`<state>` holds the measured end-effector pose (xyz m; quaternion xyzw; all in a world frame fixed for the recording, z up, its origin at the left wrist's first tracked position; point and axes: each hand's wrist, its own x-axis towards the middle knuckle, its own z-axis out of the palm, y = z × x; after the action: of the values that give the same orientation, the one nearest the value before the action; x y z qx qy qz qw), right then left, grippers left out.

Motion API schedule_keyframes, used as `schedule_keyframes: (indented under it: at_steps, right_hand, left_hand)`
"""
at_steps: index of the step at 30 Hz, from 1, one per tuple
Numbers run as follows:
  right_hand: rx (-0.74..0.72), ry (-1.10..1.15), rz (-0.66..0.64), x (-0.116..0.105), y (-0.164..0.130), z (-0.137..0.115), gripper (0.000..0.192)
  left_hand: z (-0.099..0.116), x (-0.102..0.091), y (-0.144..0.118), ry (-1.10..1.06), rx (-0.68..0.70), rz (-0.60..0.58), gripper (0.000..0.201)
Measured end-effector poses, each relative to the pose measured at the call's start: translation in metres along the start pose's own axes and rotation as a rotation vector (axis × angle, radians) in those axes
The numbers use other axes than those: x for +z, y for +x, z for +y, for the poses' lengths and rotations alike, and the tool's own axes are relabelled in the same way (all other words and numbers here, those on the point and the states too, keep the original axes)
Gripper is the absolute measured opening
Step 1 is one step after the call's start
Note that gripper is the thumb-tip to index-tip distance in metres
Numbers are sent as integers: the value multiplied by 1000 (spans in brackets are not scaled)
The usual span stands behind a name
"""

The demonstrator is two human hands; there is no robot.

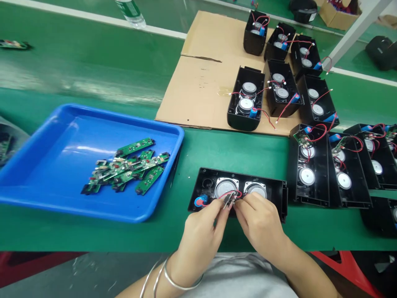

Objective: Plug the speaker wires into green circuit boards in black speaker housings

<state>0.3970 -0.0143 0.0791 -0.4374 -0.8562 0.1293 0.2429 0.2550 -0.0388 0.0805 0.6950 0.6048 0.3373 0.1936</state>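
Note:
In front of me a black speaker housing (277, 194) lies with its inside facing up. Two round speaker drivers (226, 188) are set in it, and a blue cylindrical battery (201, 201) with red wire sits at its left end. My left hand (203, 227) pinches a small circuit board (229, 200) on edge above the housing. Close against the board, my right hand (260, 219) is closed at the fingertips by the thin red and black wires (238, 193). Its fingers hide what they grip, which may be the wire's end.
On my left stands a blue tray (37, 136) with a heap of green circuit boards (130, 167). Several wired speaker housings (245, 99) stand on a cardboard sheet (198, 91) and along the right. A plastic bottle (132, 12) is at the back.

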Motion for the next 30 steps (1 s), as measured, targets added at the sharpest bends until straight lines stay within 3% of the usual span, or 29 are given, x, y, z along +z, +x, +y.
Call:
schedule_keyframes:
  at_steps: [3, 10, 12, 16, 23, 27, 30]
  right_hand:
    - [-5, 7, 43, 4, 0, -3, 34]
    - [108, 96, 117, 7, -6, 0, 19]
    - [144, 156, 96, 5, -6, 4, 25]
    - [73, 170, 32, 3, -3, 8, 23]
    - [99, 144, 68, 9, -3, 4, 18]
    - [155, 185, 23, -11, -9, 12, 30]
    - [101, 50, -18, -30, -13, 25, 63]
  left_hand:
    - [3, 2, -1, 48, 58, 42, 21]
    - [-3, 1, 0, -45, 5, -6, 17]
    - [-4, 0, 2, -72, 51, -13, 17]
    - [-4, -1, 3, -124, 88, -12, 20]
    - [-6, 2, -1, -255, -98, -33, 14]
    - [-3, -1, 0, -363, -190, -68, 16]
    - [-3, -4, 1, -328, -219, -54, 14]
